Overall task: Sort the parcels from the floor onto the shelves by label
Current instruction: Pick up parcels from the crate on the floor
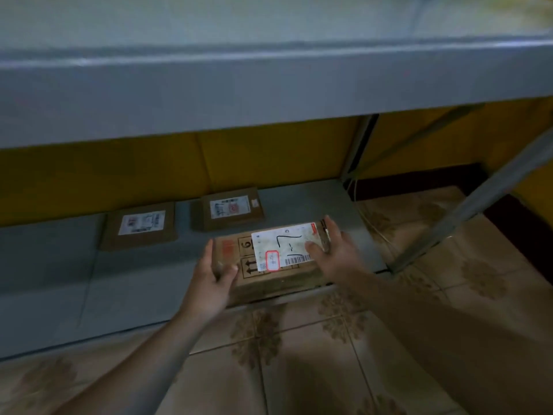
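Head cam: both hands on the parcel, right at the lip of the bottom shelf

My left hand (215,274) is wrapped round the left end of the parcel (278,281), thumb on top. My right hand (332,250) clamps the other end with its thumb lying across the white label (284,244). So that's both hands closed on the box. It sits at the front edge of the lower shelf (134,280), near the right corner post, with two smaller parcels (139,229) (229,209) lying flat behind it. The worry for me is that it looks to be barely on. If I let go before pushing it further back, it could tip off onto the tiled floor (299,354). Shoving too hard would ram the box just behind it.
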